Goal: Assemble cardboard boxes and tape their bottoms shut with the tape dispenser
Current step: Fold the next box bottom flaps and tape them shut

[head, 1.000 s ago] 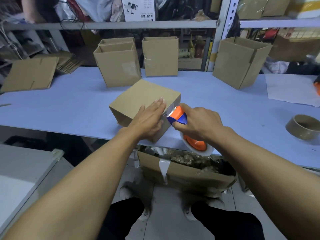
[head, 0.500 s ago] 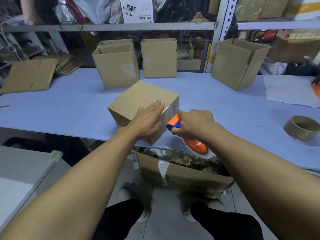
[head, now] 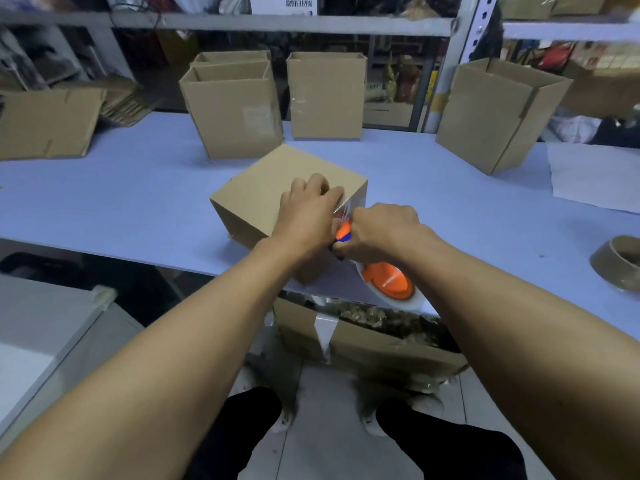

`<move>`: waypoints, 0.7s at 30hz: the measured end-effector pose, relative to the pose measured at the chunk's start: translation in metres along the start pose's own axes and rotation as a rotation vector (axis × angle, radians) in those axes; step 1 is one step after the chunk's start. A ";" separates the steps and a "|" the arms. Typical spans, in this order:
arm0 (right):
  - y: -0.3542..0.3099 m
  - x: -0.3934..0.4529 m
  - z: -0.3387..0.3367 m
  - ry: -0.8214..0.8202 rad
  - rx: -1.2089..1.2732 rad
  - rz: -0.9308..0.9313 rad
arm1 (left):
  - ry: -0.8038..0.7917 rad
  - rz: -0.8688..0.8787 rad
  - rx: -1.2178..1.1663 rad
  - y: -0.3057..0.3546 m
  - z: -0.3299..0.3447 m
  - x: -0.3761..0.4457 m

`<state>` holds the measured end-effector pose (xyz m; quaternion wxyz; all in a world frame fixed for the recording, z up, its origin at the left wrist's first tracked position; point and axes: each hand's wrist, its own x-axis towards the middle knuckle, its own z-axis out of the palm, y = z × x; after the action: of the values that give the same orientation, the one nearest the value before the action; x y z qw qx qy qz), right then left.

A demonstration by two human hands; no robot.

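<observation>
Box [head: 263, 188] plain brown, upturned; left hand [head: 304, 216] presses it, right hand [head: 377, 230] grips dispenser [head: 388, 282].

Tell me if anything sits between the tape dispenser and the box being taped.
Nothing visible does. The right hand grips the tape dispenser right at the near edge of the box, with a strip of tape already on that edge, while the left hand rests on top beside it.

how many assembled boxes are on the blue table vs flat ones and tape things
Assembled cardboard boxes: 5 (one being taped, two at back left, one at back centre, one at right)
Flat cardboard: 1
Tape dispenser: 1
Tape roll: 1
Total: 8
</observation>
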<state>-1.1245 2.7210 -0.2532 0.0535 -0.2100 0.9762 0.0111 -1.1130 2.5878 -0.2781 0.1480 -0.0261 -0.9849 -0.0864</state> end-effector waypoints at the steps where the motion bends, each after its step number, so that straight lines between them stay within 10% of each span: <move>1: 0.000 0.002 -0.001 -0.014 0.012 0.003 | 0.012 -0.005 0.005 0.001 0.001 0.000; 21: 0.003 0.007 -0.008 -0.106 0.111 0.044 | -0.065 -0.114 -0.077 0.006 0.002 0.001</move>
<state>-1.1329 2.7204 -0.2459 0.1166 -0.1843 0.9755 -0.0306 -1.1137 2.5943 -0.2788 0.1098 0.0217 -0.9850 -0.1314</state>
